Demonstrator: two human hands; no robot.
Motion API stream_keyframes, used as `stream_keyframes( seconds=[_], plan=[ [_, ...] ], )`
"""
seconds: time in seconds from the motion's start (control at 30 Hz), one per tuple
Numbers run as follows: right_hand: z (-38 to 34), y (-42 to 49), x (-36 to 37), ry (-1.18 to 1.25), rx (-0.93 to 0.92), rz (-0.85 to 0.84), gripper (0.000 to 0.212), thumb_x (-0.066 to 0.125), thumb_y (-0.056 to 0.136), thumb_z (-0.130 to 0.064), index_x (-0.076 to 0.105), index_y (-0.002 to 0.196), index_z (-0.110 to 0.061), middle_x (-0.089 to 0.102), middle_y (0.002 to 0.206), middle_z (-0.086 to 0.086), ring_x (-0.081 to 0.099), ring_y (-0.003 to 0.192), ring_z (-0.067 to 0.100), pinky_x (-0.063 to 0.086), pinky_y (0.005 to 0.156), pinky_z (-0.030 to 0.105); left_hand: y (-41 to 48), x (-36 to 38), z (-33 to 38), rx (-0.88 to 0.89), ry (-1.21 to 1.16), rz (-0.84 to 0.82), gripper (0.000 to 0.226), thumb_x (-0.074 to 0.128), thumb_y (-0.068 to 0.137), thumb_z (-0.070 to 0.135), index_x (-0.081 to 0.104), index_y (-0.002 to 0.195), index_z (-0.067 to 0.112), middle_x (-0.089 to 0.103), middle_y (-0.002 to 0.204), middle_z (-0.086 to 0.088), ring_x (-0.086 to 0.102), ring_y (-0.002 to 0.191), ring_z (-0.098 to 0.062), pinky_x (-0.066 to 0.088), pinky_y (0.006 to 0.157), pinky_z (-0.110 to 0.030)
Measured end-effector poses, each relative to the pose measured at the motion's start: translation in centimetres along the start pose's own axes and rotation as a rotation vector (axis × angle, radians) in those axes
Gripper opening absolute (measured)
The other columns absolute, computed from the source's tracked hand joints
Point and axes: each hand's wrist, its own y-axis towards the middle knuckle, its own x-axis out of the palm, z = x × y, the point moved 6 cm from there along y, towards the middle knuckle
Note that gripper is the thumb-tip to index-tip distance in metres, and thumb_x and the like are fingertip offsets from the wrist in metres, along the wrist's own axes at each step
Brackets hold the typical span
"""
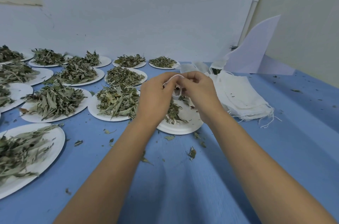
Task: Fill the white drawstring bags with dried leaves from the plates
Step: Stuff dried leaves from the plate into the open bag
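Note:
My left hand (156,95) and my right hand (199,91) meet above a white plate (180,128) that carries a few dried leaves. Between them they pinch a small white drawstring bag (176,93); its string (177,76) loops over my fingertips. Most of the bag is hidden behind my fingers, and some leaf shows at its mouth. A stack of flat white bags (242,99) lies just right of my right hand.
Several white plates heaped with dried leaves, such as the nearest full plate (110,113), cover the blue cloth to the left and back. A filled bag (217,71) and a white sheet (256,53) stand at the back right. Leaf crumbs (191,153) litter the cloth.

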Motion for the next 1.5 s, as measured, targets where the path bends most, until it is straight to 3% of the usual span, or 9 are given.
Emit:
stream_keyframes(
  seconds=[0.07, 0.23, 0.5, 0.77, 0.87, 1.03, 1.2, 1.4, 1.5],
  plan=[
    [-0.1, 0.0, 0.5, 0.081, 0.027, -0.113, 0.02, 0.067, 0.081, -0.011, 0.064, 0.1, -0.01, 0.065, 0.094, 0.006, 0.065, 0.082, 0.018, 0.055, 0.082, 0.031, 0.2, -0.6, -0.1, -0.03, -0.028, 0.041, 0.018, 0.053, 0.096, 0.025, 0.07, 0.093, 0.031, 0.069, 0.077, 0.014, 0.065, 0.07, -0.011, 0.056, 0.074, -0.04],
    [-0.7, -0.2, 0.3, -0.244, -0.141, 0.009, 0.028, 0.07, 0.074, -0.006, 0.062, 0.095, -0.023, 0.055, 0.081, -0.007, 0.051, 0.064, 0.006, 0.04, 0.052, 0.013, 0.1, -0.5, 0.2, -0.029, -0.034, -0.011, 0.02, 0.052, 0.097, 0.024, 0.072, 0.096, 0.026, 0.07, 0.084, 0.012, 0.064, 0.074, -0.016, 0.055, 0.076, -0.041],
    [-0.4, 0.1, -0.8, -0.358, -0.184, 0.15, 0.01, 0.065, 0.075, -0.013, 0.064, 0.082, -0.019, 0.056, 0.064, -0.009, 0.05, 0.057, 0.003, 0.035, 0.049, 0.011, -0.2, 0.9, 0.3, -0.028, -0.13, -0.183, 0.023, 0.056, 0.095, 0.017, 0.07, 0.09, 0.034, 0.066, 0.068, 0.017, 0.05, 0.047, 0.0, 0.043, 0.05, -0.014],
    [0.0, 0.1, -0.3, 0.177, -0.048, -0.043, 0.018, 0.066, 0.087, -0.017, 0.065, 0.104, -0.023, 0.069, 0.098, -0.005, 0.07, 0.084, 0.011, 0.058, 0.078, 0.028, 0.8, -2.1, -1.8, -0.155, -0.165, 0.168, 0.021, 0.046, 0.1, 0.022, 0.067, 0.103, 0.017, 0.066, 0.078, 0.003, 0.062, 0.062, -0.006, 0.056, 0.065, -0.022],
    [0.7, 0.5, -2.0, -0.238, -0.075, 0.084, 0.022, 0.057, 0.09, -0.017, 0.066, 0.11, -0.02, 0.066, 0.106, -0.006, 0.063, 0.097, 0.013, 0.052, 0.085, 0.03, 1.0, -3.1, -1.9, -0.171, -0.231, 0.221, 0.019, 0.048, 0.1, 0.023, 0.067, 0.101, 0.022, 0.066, 0.078, 0.002, 0.062, 0.065, -0.01, 0.058, 0.068, -0.026],
    [2.4, 1.0, -1.3, -0.947, -0.164, -0.035, 0.035, 0.05, 0.096, -0.019, 0.057, 0.129, -0.01, 0.055, 0.133, 0.012, 0.047, 0.123, 0.028, 0.03, 0.103, 0.033, 1.0, -3.4, -1.8, -0.178, -0.265, 0.242, 0.021, 0.047, 0.1, 0.022, 0.068, 0.104, 0.018, 0.065, 0.075, -0.001, 0.061, 0.065, -0.013, 0.056, 0.069, -0.029],
    [3.2, 0.8, 0.0, -0.896, -0.18, -0.087, 0.032, 0.045, 0.095, -0.009, 0.065, 0.12, -0.008, 0.065, 0.12, 0.011, 0.056, 0.113, 0.027, 0.04, 0.096, 0.033, 1.0, -3.5, -1.7, -0.172, -0.269, 0.251, 0.022, 0.047, 0.1, 0.021, 0.069, 0.102, 0.018, 0.064, 0.073, -0.001, 0.059, 0.063, -0.013, 0.054, 0.065, -0.025],
    [3.4, 0.7, 1.2, -0.921, -0.26, -0.223, 0.039, 0.033, 0.104, -0.02, 0.047, 0.133, -0.001, 0.048, 0.137, 0.017, 0.038, 0.131, 0.029, 0.02, 0.101, 0.027, 1.1, -3.3, -2.0, -0.177, -0.276, 0.257, 0.023, 0.047, 0.099, 0.02, 0.07, 0.101, 0.017, 0.064, 0.072, -0.004, 0.057, 0.059, -0.011, 0.048, 0.055, -0.016],
    [4.3, -0.1, 2.5, -0.774, -0.166, -0.374, 0.034, 0.032, 0.104, -0.032, 0.05, 0.095, -0.005, 0.053, 0.101, 0.014, 0.046, 0.107, 0.03, 0.023, 0.075, 0.028, 1.1, -3.2, -2.1, -0.18, -0.288, 0.257, 0.022, 0.047, 0.098, 0.019, 0.069, 0.094, 0.021, 0.062, 0.069, -0.004, 0.057, 0.058, -0.013, 0.048, 0.054, -0.016]
  ],
)
